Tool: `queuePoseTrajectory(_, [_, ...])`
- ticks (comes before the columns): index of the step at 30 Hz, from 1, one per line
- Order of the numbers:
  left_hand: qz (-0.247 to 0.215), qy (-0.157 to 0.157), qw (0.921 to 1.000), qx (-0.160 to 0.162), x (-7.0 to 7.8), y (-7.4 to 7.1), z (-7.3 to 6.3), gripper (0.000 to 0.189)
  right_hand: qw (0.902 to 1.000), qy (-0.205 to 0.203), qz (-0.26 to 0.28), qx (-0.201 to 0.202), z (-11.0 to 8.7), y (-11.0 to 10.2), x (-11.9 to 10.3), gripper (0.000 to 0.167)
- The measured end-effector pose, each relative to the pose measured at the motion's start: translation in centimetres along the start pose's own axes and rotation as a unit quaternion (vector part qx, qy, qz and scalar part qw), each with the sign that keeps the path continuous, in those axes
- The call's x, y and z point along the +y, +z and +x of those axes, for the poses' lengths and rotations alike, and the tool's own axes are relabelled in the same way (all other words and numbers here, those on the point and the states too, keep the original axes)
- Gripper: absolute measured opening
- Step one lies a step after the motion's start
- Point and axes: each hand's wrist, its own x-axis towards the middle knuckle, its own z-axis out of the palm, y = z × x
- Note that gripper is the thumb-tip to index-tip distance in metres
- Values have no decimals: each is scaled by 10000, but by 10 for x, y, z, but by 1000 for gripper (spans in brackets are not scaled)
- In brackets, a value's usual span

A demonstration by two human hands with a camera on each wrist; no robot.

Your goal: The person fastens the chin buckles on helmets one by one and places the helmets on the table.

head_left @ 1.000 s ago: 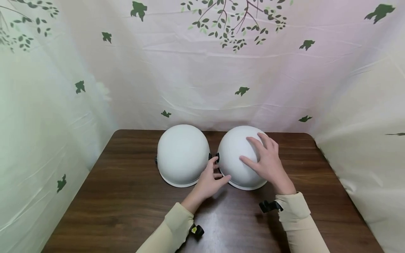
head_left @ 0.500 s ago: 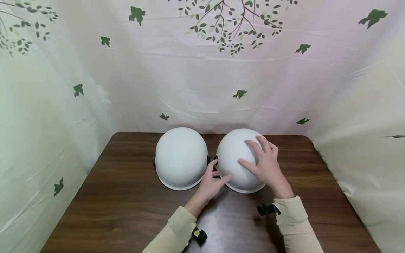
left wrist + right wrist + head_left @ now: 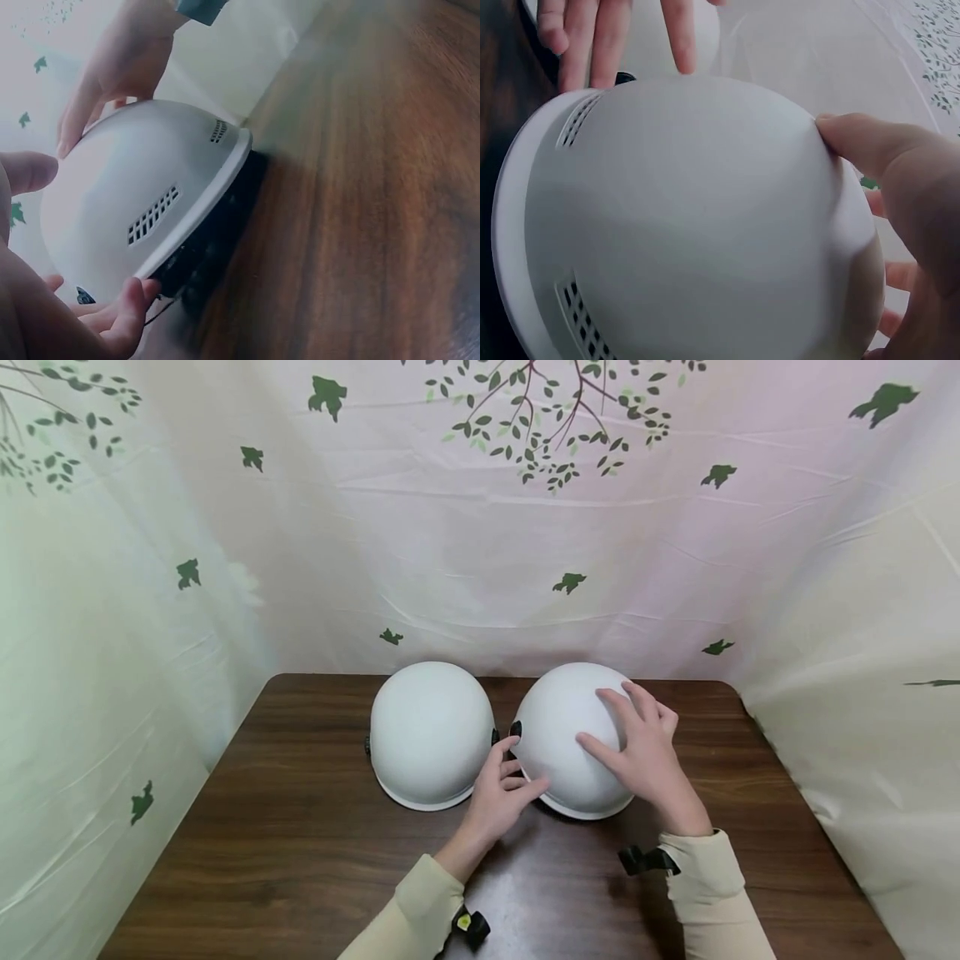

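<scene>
Two white safety helmets stand side by side at the back of the table, domes up. Both hands are on the right helmet (image 3: 558, 727), which has vent slots and a black side knob. My left hand (image 3: 498, 797) holds its left edge, fingers at the rim and thumb toward the front. Spread over the dome's right side, my right hand (image 3: 648, 747) grips it with thumb and fingers. The left wrist view shows a dark gap under the rim of this helmet (image 3: 127, 195). The left helmet (image 3: 431, 735) sits untouched, close beside my left fingertips.
A dark brown wooden table (image 3: 262, 860) lies beneath. White cloth (image 3: 480, 543) printed with green birds and leafy branches hangs behind it and along both sides. Black camera straps (image 3: 472, 927) are on both wrists over beige sleeves.
The view first shifts slightly. Since half a second ago, the right helmet has turned and tipped a little, its black knob rising. My right hand has moved slightly right with it; the left helmet stays put.
</scene>
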Motion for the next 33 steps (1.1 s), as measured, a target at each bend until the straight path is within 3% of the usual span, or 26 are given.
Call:
queuePoseTrajectory(8, [401, 727, 9965, 109, 10, -3, -8, 80, 9997, 233, 92, 7, -6, -11, -3, 67])
queuePoseTrajectory(18, [847, 1522, 9845, 196, 18, -9, -10, 78, 9985, 422, 337, 95, -9, -15, -9, 69])
queuePoseTrajectory(33, [843, 2392, 9671, 205, 25, -10, -9, 75, 9946, 487, 787, 477, -15, -18, -4, 63])
